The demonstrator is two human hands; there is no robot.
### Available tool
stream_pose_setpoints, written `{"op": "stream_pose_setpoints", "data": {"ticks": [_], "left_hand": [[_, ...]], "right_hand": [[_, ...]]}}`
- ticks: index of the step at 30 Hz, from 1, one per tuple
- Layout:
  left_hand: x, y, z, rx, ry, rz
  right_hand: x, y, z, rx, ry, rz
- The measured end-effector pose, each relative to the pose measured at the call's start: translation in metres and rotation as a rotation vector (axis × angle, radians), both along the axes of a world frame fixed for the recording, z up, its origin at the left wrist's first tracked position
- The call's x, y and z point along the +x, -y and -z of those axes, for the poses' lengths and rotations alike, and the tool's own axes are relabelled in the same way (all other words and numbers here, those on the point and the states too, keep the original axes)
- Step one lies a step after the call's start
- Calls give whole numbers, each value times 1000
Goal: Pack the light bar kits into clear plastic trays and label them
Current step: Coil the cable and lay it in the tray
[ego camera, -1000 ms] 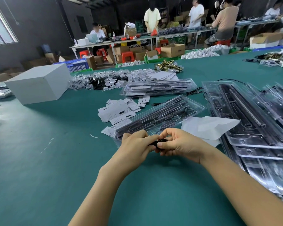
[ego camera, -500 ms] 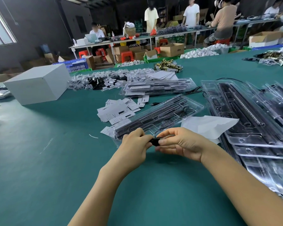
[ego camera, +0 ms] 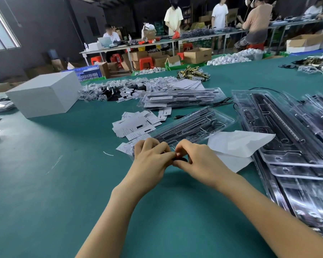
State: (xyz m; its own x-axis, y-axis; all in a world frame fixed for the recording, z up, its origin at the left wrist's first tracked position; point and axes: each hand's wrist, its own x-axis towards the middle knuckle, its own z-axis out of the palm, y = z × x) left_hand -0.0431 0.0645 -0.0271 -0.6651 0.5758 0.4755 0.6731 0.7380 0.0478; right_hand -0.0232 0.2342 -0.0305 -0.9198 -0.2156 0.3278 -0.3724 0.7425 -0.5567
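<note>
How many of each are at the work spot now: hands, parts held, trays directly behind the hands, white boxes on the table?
Hands: 2, the left hand and the right hand
Small black part, pinched between both hands: 1
Clear tray directly behind the hands: 1
White box: 1
Total: 5

Both hands (ego camera: 177, 159) drawn closer; black part (ego camera: 180, 159) more hidden
</note>
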Motion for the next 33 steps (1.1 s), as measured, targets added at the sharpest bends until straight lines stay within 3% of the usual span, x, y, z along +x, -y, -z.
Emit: {"op": "stream_pose_setpoints", "data": {"ticks": [3, 9, 12, 15, 18, 21, 24, 29, 33], "left_hand": [[-2, -1, 3, 75, -37, 5], [2, -13, 4, 429, 109, -110], [2, -11, -2, 626, 129, -202], [5, -8, -9, 616, 160, -298], [11, -17, -8, 548, 354, -320], [12, -26, 0, 546, 699, -369], [12, -33, 8, 749, 916, -366], [14, -39, 18, 894, 951, -328], [17, -41, 20, 882, 932, -343]], "right_hand": [[0, 2, 0, -30, 35, 21], [-1, 3, 4, -136, 3, 139], [-6, -2, 5, -467, 186, 266], [-9, -10, 4, -828, 385, 442], [-10, -11, 4, -986, 573, 555], [-13, -6, 5, -1127, 713, 537], [-14, -1, 6, -1162, 754, 529], [-13, 8, 12, -1122, 685, 559], [-11, 12, 10, -1098, 655, 511]]}}
